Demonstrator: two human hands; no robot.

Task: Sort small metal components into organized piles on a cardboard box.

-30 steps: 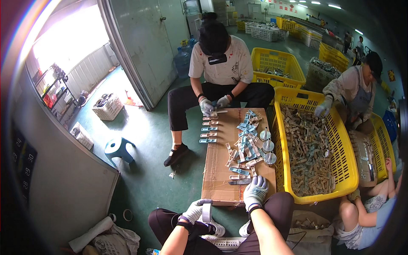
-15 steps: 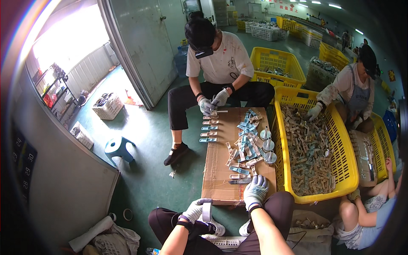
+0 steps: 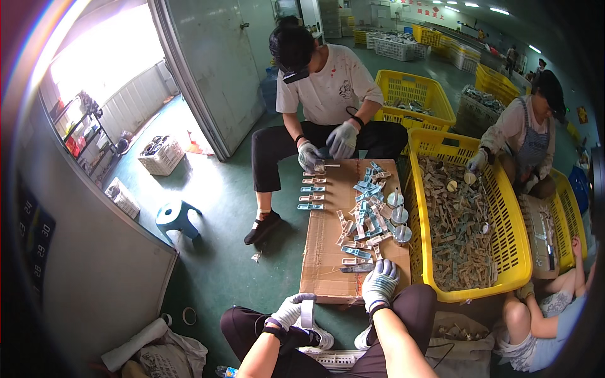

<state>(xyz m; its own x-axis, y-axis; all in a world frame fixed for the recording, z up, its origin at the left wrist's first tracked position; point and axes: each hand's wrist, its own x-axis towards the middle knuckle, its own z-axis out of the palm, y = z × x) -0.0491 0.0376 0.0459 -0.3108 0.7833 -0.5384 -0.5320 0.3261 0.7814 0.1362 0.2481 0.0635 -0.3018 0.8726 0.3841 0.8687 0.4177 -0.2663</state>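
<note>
blue stool (image 3: 178, 214) on green floor (image 3: 217, 271) | grey door (image 3: 211, 75) | white crate (image 3: 165, 165) beyond

Far left of the flat brown cardboard box (image 3: 324, 274), a dark, upright rectangular panel (image 3: 36, 242) bears pale numerals in a column. Well beyond the box, toward the upper right, large red characters (image 3: 430, 11) stand on a pale wall. Lower left of the box, a crumpled greyish cloth sack (image 3: 179, 353) carries dark printing, too blurred to make out.
</note>
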